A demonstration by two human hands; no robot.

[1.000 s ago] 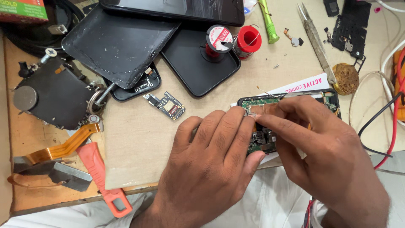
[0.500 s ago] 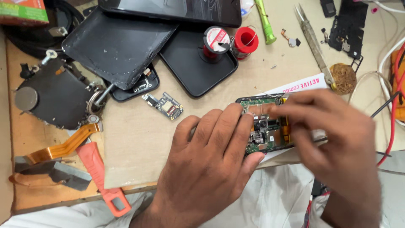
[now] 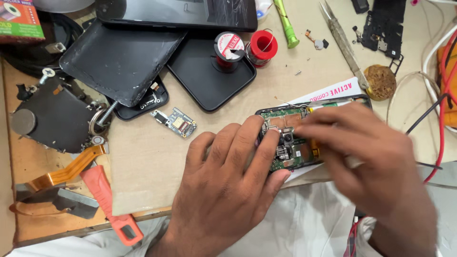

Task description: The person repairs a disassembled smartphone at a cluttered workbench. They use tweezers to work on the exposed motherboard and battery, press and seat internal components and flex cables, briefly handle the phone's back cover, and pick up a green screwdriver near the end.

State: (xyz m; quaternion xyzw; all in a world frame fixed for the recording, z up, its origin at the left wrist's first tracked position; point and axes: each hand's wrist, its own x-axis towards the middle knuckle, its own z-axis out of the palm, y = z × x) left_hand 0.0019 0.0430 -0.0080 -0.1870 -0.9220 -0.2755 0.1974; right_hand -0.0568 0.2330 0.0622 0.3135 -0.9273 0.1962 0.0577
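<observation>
- An opened phone [image 3: 295, 138], its green circuit board exposed, is laid flat near the front edge of the tan work mat [image 3: 157, 162].
- It is pinned at its left end by the fingertips of the left hand [image 3: 223, 190], spread flat — nothing is gripped.
- Its right half is covered by the right hand [image 3: 366, 162], which is blurred; whether anything is pinched cannot be told.
- A small loose circuit board [image 3: 177, 122] is seen just left of the phone.
- Further back — two solder spools [image 3: 245, 47], dark phone covers [image 3: 119, 62], tweezers [image 3: 343, 40] and an orange pry tool [image 3: 108, 202] are scattered.

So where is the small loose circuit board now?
In the head view, the small circuit board lies on the table left of the left hand, below the black phone covers.
</observation>
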